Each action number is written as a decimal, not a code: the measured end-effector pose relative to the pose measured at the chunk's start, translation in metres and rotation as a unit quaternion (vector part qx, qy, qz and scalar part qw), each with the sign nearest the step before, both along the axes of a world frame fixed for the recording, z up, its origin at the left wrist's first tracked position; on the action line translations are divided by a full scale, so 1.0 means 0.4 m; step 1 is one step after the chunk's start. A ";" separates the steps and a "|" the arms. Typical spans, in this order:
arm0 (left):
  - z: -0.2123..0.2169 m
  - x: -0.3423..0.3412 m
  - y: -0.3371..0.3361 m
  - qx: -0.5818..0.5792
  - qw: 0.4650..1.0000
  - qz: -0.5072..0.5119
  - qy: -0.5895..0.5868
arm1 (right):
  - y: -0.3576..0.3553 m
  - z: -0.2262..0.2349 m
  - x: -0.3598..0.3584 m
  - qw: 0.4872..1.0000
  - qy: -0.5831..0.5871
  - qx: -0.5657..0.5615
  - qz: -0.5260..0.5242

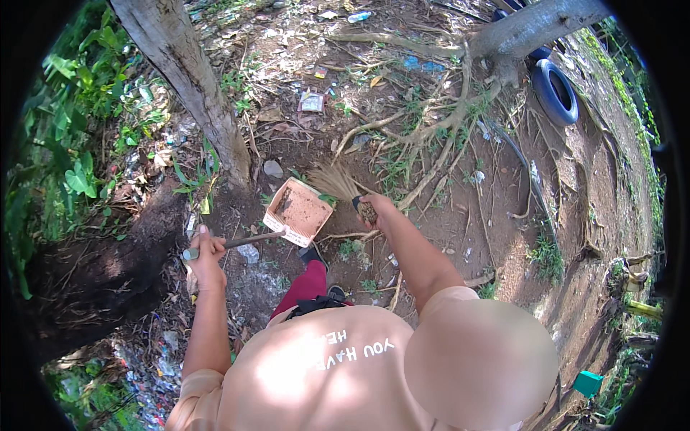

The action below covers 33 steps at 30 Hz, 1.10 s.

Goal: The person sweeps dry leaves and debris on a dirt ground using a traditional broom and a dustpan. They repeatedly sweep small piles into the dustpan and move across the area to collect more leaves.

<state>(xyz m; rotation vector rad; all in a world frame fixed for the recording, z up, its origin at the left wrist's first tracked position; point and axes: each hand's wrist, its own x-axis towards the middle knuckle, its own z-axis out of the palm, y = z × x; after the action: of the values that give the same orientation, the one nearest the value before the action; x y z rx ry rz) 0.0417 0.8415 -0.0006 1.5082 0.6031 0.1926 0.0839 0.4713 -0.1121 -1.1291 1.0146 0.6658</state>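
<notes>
Viewed from above, with the slanting tree trunk (188,79) as the landmark: left of the trunk lies a bank of green leafy plants (68,122), and below its base a dark shaded patch of ground littered with dry leaves. Your left hand (205,253) sits below and slightly left of the trunk's foot, clenched around the end of a long handle (244,241). That handle runs rightward to a pale, square dustpan (298,210), which rests on bare soil just right of the trunk's base with its open tray holding reddish earth. A small grey stone (272,169) lies between the trunk and the dustpan, and your dark shoe (312,253) stands just below the pan. Farther right of the trunk, a short broom of straw bristles (335,181) fans out at the pan's upper right edge, the bristle tips touching or nearly touching it. Your right hand (375,212) grips the broom's bound neck, fingers closed. Beyond the broom, exposed roots (431,154) spread across the dirt from a second trunk (535,27) at upper right, crossing the ground on that side. A blue tyre (553,92) leans well to the right of the landmark trunk, near that second trunk.
</notes>
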 end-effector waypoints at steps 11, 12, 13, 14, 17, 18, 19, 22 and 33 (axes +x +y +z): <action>0.029 0.255 -0.025 -0.008 0.998 -0.051 0.026 | 0.172 0.068 0.238 0.987 -0.122 0.091 0.055; 0.032 0.271 -0.031 -0.014 0.998 -0.060 0.019 | 0.187 0.050 0.278 0.986 -0.073 0.144 0.037; 0.035 0.287 -0.034 -0.011 0.998 -0.054 0.029 | 0.200 0.027 0.328 0.980 -0.022 0.195 0.022; 0.038 0.300 -0.038 -0.007 0.998 -0.048 0.035 | 0.200 0.005 0.378 0.965 0.033 0.258 0.009; 0.043 0.351 -0.052 -0.010 0.999 -0.013 0.033 | 0.165 -0.026 0.548 0.968 0.059 0.232 -0.075; 0.044 0.361 -0.056 -0.009 0.999 -0.007 0.032 | 0.125 -0.016 0.604 0.963 0.024 0.257 -0.084; 0.048 0.364 -0.063 -0.009 1.000 -0.005 0.022 | 0.083 0.006 0.639 0.964 0.026 0.242 -0.104; 0.072 0.392 -0.101 -0.007 0.999 0.020 0.030 | 0.052 0.096 0.668 0.992 -0.031 0.119 -0.031; 0.158 0.522 -0.258 -0.009 0.992 0.121 0.024 | 0.119 0.019 0.866 0.972 0.050 0.229 0.024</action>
<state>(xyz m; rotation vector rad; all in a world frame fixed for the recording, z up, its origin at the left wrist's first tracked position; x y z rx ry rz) 0.2506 0.7381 0.0626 1.4225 0.8243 0.3381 0.4304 0.5191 -0.1045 -0.7220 0.8589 0.9482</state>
